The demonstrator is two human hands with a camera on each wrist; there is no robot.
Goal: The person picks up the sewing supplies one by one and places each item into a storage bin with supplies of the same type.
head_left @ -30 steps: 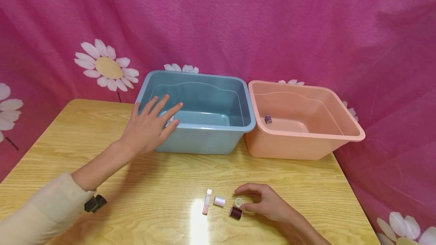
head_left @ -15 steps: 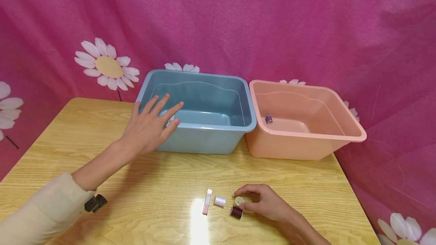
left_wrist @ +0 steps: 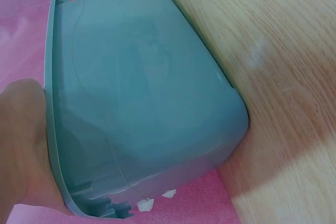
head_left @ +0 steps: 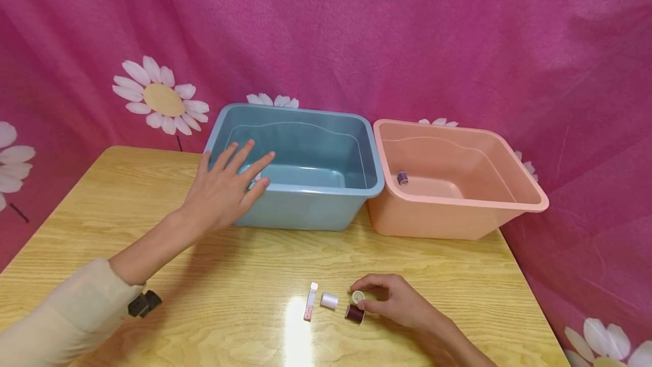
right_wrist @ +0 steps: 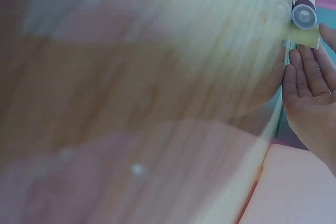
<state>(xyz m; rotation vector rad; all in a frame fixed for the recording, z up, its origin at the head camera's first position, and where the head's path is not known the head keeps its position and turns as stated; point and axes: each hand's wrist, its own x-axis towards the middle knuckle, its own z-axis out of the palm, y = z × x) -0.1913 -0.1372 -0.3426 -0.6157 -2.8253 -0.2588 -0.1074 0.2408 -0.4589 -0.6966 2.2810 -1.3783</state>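
My left hand (head_left: 216, 191) lies with spread fingers over the near left rim of the blue bin (head_left: 300, 208); a small pale item (head_left: 257, 177) shows between its fingers. In the left wrist view the hand (left_wrist: 26, 150) is against the bin's rim. My right hand (head_left: 402, 303) is on the table with thumb and fingers parted around a cream spool (head_left: 358, 297); whether they touch it is unclear. Beside that spool lies a dark maroon spool (head_left: 354, 314). Left of these are a white spool (head_left: 329, 300) and a pink and white strip (head_left: 310, 302).
A peach bin (head_left: 433, 221) stands against the blue bin's right side, with a purple spool (head_left: 402, 178) inside. Both bins are at the back of the wooden table (head_left: 244, 282), before a pink flowered cloth (head_left: 326, 33). A black object (head_left: 145, 303) shows by my left sleeve.
The cream spool and maroon spool have shifted very slightly. Both hands keep nearly the same pose, and the head view has moved a little.
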